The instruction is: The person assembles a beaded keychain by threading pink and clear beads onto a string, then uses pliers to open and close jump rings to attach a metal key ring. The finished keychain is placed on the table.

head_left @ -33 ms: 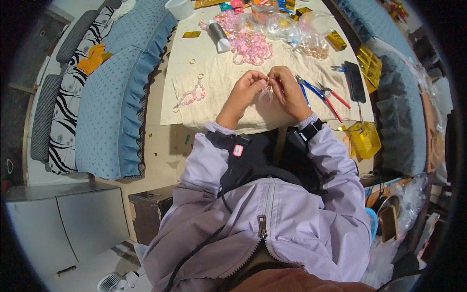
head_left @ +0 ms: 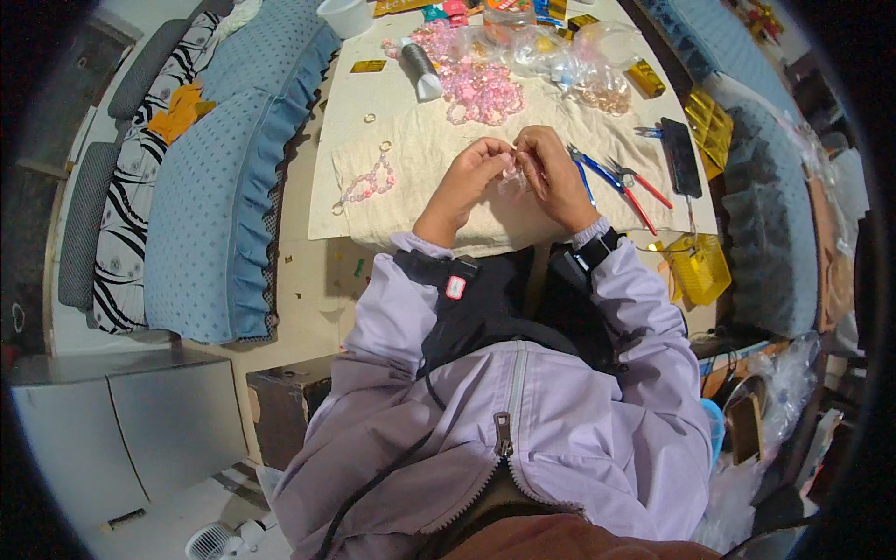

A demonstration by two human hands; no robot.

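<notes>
At the frame's upper centre, your left hand and right hand are pinching a pale strand, probably to steady it; pliers are lying just right of them, seemingly for easy reach.

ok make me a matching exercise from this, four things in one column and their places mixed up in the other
Things
1. black rectangular phone
2. yellow plastic basket
3. pink beaded strand with gold-coloured rings
4. dark grey cylindrical roll

Places
A. on the beige cloth, left of the left hand
B. by the large pile of pink beads
C. on the white tabletop, right of the red-handled pliers
D. just right of the lilac right sleeve

Pairs: 1-C, 2-D, 3-A, 4-B
</notes>
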